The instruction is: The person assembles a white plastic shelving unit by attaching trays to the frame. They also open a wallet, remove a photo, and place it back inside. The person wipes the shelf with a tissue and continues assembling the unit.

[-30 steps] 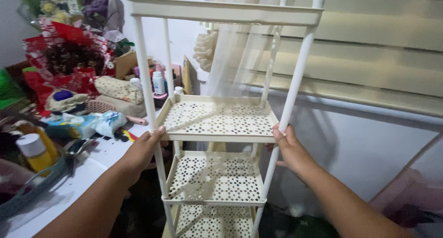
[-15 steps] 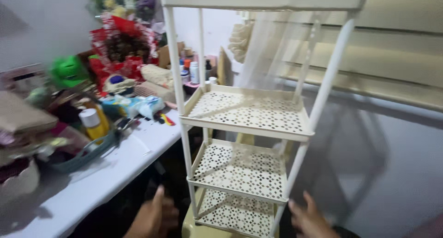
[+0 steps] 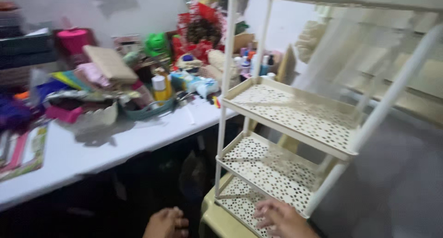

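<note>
Head view. My right hand (image 3: 280,218) lies at the lower centre of the frame with fingers spread flat on the lowest perforated tray of the cream tiered rack (image 3: 295,122), clamped on nothing. My left hand (image 3: 167,222) hangs just left of it at the bottom edge, fingers loosely curled and holding nothing, near but not touching the rack's foot. The rack stands upright and fills the right half of the frame: white posts (image 3: 224,95) carry three visible perforated trays, with the rim of a fourth cutting the upper right corner. Its base appears to rest on a pale cream stool or box (image 3: 221,219), though the contact is blurred.

The white bench (image 3: 115,143) runs across the left of the frame, just beside the rack, and is crowded: a yellow bottle with a white cap (image 3: 160,87), a green basket (image 3: 150,111), a red wrapped bouquet (image 3: 199,32) at upper centre, and small bottles (image 3: 256,65) behind the front post.

Step in hand, as I judge it: positioning the rack from its base, both hands low. The next move calls for a firm grip on the two front posts or the bottom tray rim, keeping the tall frame from tipping toward the bench.
</note>
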